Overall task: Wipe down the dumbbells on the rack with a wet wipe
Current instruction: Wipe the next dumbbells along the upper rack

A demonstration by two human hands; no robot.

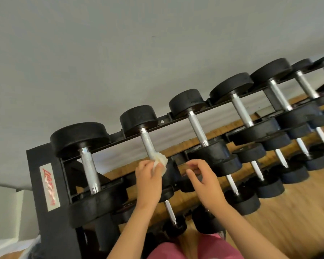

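A person's left hand (148,181) pinches a crumpled white wet wipe (160,161) at its fingertips. It presses the wipe to the near end of the knurled steel handle (147,143) of a dumbbell (137,116) just above the hand, on the top tier of a black rack (51,184). The right hand (204,181), just beside the left, hovers with fingers loosely curled and holds nothing. The wipe looks soft, limp and light, best bunched around the bar, while the dumbbell is probably heavy and rigid enough to stay put under rubbing.
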